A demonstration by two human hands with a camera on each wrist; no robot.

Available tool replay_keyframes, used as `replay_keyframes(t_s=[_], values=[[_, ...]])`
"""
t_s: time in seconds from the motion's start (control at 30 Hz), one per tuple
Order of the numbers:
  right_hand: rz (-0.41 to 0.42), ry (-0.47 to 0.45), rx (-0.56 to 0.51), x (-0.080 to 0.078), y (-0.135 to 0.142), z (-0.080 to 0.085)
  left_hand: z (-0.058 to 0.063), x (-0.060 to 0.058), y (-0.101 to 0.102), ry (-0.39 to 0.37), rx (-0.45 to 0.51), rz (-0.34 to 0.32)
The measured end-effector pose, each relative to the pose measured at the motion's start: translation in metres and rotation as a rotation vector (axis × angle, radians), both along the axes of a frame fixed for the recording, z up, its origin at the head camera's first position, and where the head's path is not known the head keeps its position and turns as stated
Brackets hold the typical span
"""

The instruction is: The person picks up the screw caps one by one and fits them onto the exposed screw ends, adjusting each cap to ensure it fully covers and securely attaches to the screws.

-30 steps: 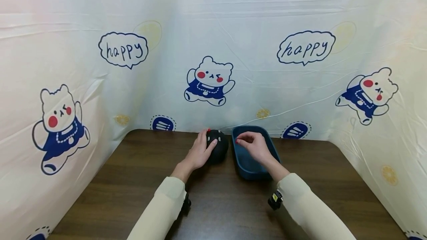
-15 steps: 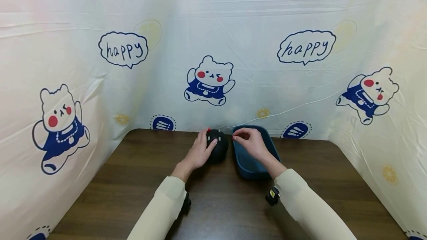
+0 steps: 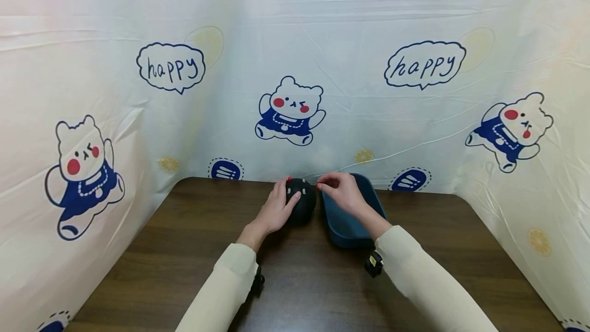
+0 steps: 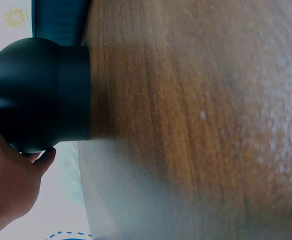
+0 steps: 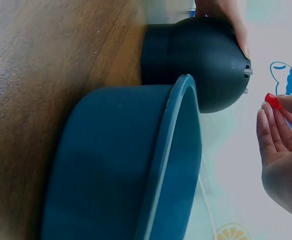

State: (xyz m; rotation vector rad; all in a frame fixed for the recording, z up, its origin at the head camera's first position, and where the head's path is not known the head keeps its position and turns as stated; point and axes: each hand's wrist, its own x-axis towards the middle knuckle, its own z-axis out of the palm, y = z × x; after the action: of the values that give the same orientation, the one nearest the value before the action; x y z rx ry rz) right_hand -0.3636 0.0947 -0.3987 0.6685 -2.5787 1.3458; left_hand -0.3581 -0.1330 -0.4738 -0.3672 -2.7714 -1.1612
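A black domed object (image 3: 305,211) with a cylindrical base lies at the back of the table, several short metal pins and a small red piece (image 3: 289,179) on its top. My left hand (image 3: 272,209) grips its left side, thumb across the near face. In the right wrist view, my right hand (image 5: 286,167) pinches another small red cap-like piece (image 5: 272,100) between thumb and fingertips. That hand hovers over the left rim of a blue tub (image 3: 348,242), just right of the dome. Two pins (image 5: 248,71) show at the dome's top there.
The brown wooden table (image 3: 295,291) runs forward to a white printed curtain (image 3: 350,19) that hangs close behind its back edge and along both sides. The tub's raised wall (image 5: 111,150) stands close beside the dome.
My right hand has moved left with the red piece, from over the tub's inside to its left rim, closer to the dome. The left hand and dome have stayed in place.
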Motion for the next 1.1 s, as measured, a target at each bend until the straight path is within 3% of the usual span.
replay_keyframes(t_s=[0.4, 1.1], values=[[0.03, 0.056, 0.02, -0.001, -0.013, 0.005, -0.001, -0.001, 0.0, -0.002, 0.001, 0.006], [0.064, 0.065, 0.041, -0.003, -0.031, 0.011, 0.001, 0.002, 0.0, 0.003, 0.013, 0.003]])
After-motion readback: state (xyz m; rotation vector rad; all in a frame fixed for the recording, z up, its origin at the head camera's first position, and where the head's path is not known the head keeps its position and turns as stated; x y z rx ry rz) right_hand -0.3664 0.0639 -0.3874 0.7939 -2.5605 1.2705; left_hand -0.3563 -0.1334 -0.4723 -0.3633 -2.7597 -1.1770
